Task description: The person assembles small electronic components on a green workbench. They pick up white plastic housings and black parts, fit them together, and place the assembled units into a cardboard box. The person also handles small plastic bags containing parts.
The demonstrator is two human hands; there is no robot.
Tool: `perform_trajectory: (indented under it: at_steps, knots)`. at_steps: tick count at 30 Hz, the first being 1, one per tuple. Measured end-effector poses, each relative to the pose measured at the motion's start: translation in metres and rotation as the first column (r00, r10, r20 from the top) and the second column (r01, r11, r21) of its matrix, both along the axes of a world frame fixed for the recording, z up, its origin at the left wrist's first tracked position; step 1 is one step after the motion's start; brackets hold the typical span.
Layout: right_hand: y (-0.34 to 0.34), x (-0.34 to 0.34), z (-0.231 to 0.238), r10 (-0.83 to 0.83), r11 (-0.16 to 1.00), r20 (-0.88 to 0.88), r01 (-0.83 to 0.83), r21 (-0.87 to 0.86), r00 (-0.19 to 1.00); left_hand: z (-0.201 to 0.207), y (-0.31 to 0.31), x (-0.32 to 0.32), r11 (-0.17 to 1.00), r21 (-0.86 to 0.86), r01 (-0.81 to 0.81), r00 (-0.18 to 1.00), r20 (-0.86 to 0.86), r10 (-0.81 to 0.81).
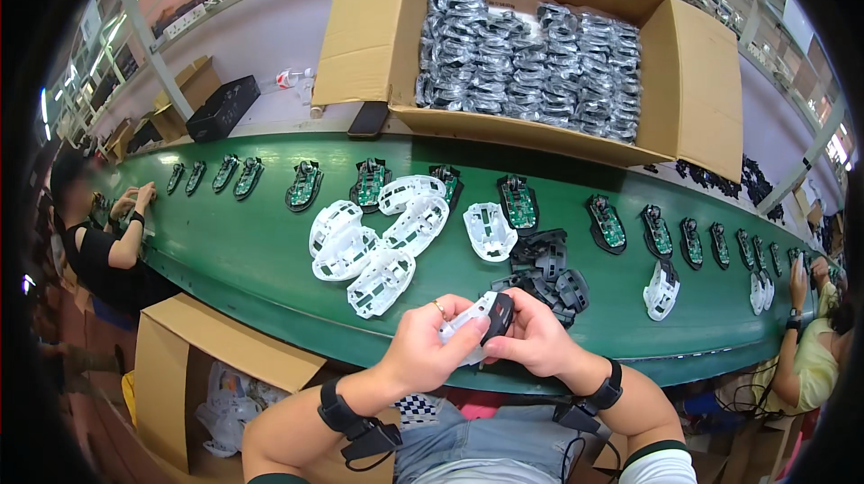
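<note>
Holding one small assembly together at the near edge of the green belt [252, 259]: left hand [423, 344] and right hand [535, 335] meet just above the person's lap. Left hand's grip is closed round a white mouse shell [463, 322], ring on one finger. Right hand's grip pinches a black mouse part [499, 315] pressed against that white shell; both pieces touching, the exact joint hidden by fingers. Black wrist straps on both forearms.

Just far of the hands, on the belt: a pile of white shells [378, 236] to the left, one single white shell [489, 230] in the middle, a heap of black parts [544, 272] right beside the right hand. Another white shell [661, 290] lies further right. A row of black mouse bases with green circuit boards [519, 202] runs along the far side of the belt, left to right.

Far side: open cardboard box [693, 88] full of bagged black cables [531, 61], a dark phone [368, 119] at its near left corner. Another cardboard box [171, 367] near left, below the belt. Other people sit at the belt's far left [99, 241] and right end [810, 349].
</note>
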State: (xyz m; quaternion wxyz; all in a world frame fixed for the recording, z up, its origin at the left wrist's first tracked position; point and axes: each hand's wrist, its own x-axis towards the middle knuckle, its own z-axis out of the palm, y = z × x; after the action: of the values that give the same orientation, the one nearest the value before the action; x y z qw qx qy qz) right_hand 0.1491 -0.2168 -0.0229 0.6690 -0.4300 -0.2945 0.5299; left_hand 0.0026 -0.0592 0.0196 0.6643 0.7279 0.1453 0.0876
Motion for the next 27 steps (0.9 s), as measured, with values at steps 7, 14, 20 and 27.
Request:
perform_trajectory:
  at_steps: [7,14,20,27]
  knots:
    - [-0.01,-0.011,0.011,-0.146,0.986,0.137,0.134,0.1,0.98,0.002,-0.01,0.012,0.924,0.374,-0.079,0.988,0.155,0.022]
    - [0.032,0.0,-0.019,-0.575,0.788,0.608,0.173,0.59,0.547,-0.02,-0.027,-0.003,0.861,0.476,-0.18,0.968,0.243,0.068]
    - [-0.231,-0.066,0.021,-0.897,0.34,0.431,0.775,0.532,0.098,-0.002,-0.043,-0.021,0.866,0.494,0.074,0.986,0.093,-0.138]
    - [-0.538,-0.436,-0.156,-0.348,-0.924,0.928,0.118,-0.363,0.132,-0.001,-0.046,-0.003,0.821,0.396,0.411,0.908,-0.093,-0.409]
